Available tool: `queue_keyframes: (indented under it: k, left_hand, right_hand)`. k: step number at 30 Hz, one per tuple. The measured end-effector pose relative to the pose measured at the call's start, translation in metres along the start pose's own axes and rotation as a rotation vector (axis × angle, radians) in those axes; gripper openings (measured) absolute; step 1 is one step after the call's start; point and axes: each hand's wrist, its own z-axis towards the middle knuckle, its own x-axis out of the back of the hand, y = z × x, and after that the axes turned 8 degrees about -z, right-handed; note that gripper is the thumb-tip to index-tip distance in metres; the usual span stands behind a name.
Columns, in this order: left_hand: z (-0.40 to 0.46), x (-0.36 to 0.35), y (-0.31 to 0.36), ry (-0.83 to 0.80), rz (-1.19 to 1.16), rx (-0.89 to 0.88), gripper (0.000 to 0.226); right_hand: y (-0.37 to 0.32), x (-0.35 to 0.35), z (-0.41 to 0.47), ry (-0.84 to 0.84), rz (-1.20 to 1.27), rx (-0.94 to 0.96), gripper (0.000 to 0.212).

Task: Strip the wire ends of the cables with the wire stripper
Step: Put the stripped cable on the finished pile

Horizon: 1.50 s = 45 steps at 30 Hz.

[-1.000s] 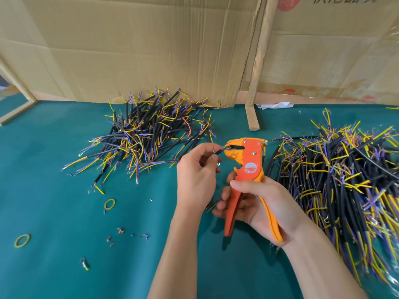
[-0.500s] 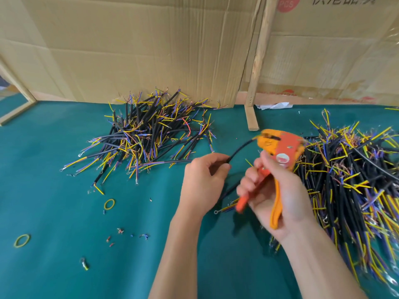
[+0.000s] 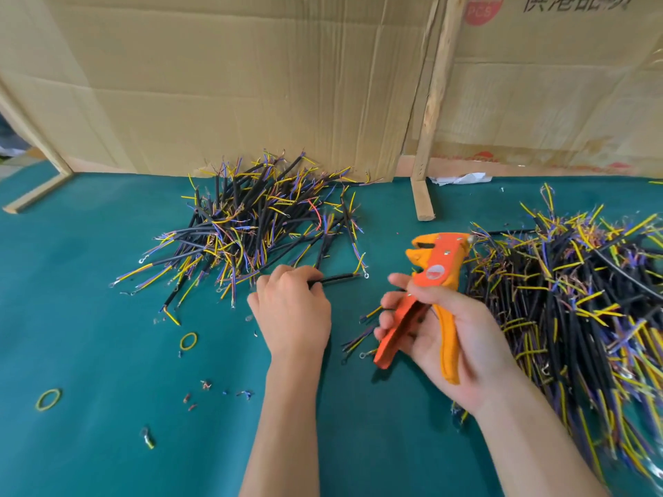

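left hand point(image 3: 292, 310): fingers curled round one black cable point(image 3: 337, 279), at the near edge of the left pile point(image 3: 251, 224)
right hand point(image 3: 445, 335): grips wire stripper point(image 3: 430, 281), handles spread, nothing in its mouth
handling: cable light, floppy; pinch the jacket near the end
vs 1 s ago: cable out of the stripper, carried left toward the pile

"PCS" is read in a red round mark point(image 3: 480, 9) on the cardboard box point(image 3: 556, 84); adjacent dark characters are cut off, illegible.
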Motion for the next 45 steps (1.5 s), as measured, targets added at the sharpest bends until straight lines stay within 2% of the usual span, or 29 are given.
queue_keyframes:
  k: [4,8,11,16,19,23,26,30,34,37,41,45]
  left_hand:
    - [0.001,0.001,0.001,0.070,-0.063,-0.026,0.018]
    - [0.001,0.003,0.010,0.094,-0.424,-0.094,0.014]
    - [-0.001,0.001,0.016,-0.003,-0.605,-0.084,0.015]
    - [-0.005,-0.003,0.022,-0.312,-0.858,-0.001,0.026]
    - [-0.007,-0.003,0.023,-0.352,-0.909,0.041,0.028]
    - [-0.007,-0.004,0.022,-0.368,-1.007,0.092,0.029]
    - [-0.007,-0.005,0.022,-0.409,-1.031,0.092,0.030]
    - [-0.008,-0.007,0.023,-0.471,-0.974,0.078,0.033]
    - [-0.009,-0.007,0.024,-0.494,-0.909,0.049,0.033]
    - [-0.011,-0.008,0.026,-0.453,-0.861,-0.007,0.032]
    - [-0.014,-0.010,0.032,-0.332,-0.791,-0.128,0.019]
    - [-0.012,-0.009,0.030,-0.308,-0.822,-0.128,0.018]
  right_hand:
    - [0.005,0.001,0.000,-0.013,-0.099,-0.023,0.063]
    - [0.006,0.002,0.001,-0.054,-0.062,-0.021,0.055]
    - [0.009,-0.001,0.002,-0.058,-0.042,-0.054,0.055]
    - [0.010,-0.003,0.009,0.158,0.010,0.049,0.065]
    - [0.008,0.002,0.011,0.238,0.055,0.128,0.065]
    - [0.006,0.006,0.009,0.207,0.010,0.166,0.063]
    - [0.005,0.008,0.006,0.126,0.005,0.182,0.060]
    - [-0.001,0.009,0.003,0.026,0.016,0.210,0.045]
    - [-0.003,0.011,0.001,0.043,0.004,0.200,0.054]
    - [-0.003,0.012,0.001,0.039,0.008,0.195,0.053]
    - [0.000,0.009,0.002,-0.017,-0.015,0.162,0.054]
    - [0.001,0.008,0.002,-0.055,-0.016,0.157,0.055]
